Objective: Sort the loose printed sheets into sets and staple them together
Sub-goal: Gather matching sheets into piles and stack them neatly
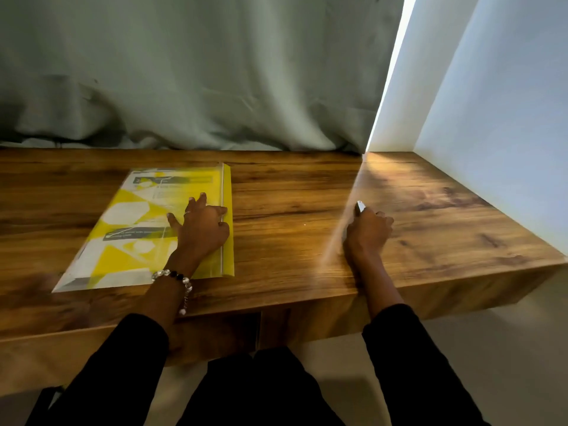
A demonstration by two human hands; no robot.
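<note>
A clear plastic folder [135, 229] with a yellow spine holds yellow-and-white printed sheets and lies flat on the left half of the wooden desk [285, 207]. My left hand [201, 226] rests palm down on its right side, fingers spread, next to the yellow spine. My right hand [367, 233] lies on the bare desk further right, fingers curled around a small dark object with a white tip [359, 207]; what the object is I cannot tell. No loose sheets show outside the folder.
A grey-green curtain [196, 75] hangs along the desk's back edge. A white wall [498, 112] closes the right side, with a bright strip of light in the corner. The desk's front edge runs just above my lap.
</note>
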